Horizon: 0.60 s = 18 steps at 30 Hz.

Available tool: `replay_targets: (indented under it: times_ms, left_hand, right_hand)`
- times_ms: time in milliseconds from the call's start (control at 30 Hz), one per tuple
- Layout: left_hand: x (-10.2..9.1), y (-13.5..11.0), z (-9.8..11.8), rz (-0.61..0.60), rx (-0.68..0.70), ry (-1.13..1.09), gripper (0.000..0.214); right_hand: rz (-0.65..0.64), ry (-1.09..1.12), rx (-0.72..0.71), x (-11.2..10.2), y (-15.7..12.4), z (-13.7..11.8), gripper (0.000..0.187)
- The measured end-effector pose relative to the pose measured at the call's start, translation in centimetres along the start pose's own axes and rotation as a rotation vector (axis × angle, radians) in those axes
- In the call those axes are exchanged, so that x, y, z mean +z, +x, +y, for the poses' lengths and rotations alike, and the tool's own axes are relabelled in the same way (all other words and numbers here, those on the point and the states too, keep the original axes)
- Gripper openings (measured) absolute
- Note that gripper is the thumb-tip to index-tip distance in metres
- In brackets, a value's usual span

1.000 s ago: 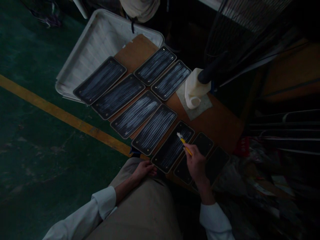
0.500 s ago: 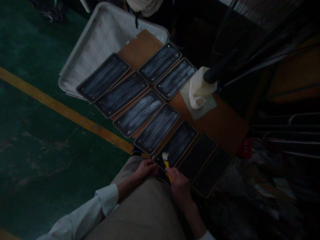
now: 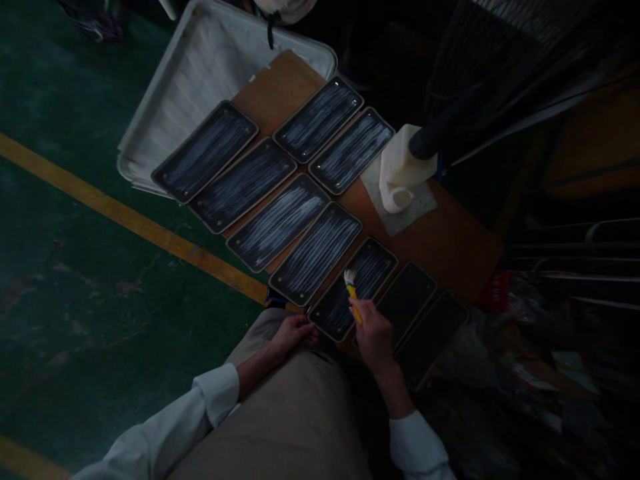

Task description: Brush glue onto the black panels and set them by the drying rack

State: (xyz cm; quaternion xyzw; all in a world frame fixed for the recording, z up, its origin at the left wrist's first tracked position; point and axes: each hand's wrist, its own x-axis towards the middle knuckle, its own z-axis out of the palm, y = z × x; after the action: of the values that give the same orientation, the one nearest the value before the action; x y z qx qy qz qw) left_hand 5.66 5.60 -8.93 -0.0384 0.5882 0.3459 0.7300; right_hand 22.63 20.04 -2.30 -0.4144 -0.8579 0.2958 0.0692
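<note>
Right hand (image 3: 374, 337) clamped on yellow-handled brush (image 3: 353, 293), bristles on dark plate (image 3: 377, 265) just beyond it. Plate's long axis runs near-left to far-right on table (image 3: 450, 240). Left hand (image 3: 295, 331), fingers loose, gripping nothing, rests at plate's near-left corner.

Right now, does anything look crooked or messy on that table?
Mostly tidy. The far-left panel sticks off the brown board and lies over the white tray. The two panels beside the right hand, which holds a brush, have no white streaks like the others. Nothing looks spilled.
</note>
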Motion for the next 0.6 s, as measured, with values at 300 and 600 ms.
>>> replay_targets:
  times_ms: [300, 600]
  left_hand:
    - [0.1, 0.0, 0.1, 0.019, -0.029, -0.046, 0.015]
    - [0.1, 0.1, -1.9, -0.013, -0.094, -0.111, 0.027]
  right_hand:
    - [-0.133, 0.273, 0.138, 0.9, -7.5, -5.2, 0.025]
    - [0.221, 0.051, 0.288, -6.9, -7.1, 4.8, 0.022]
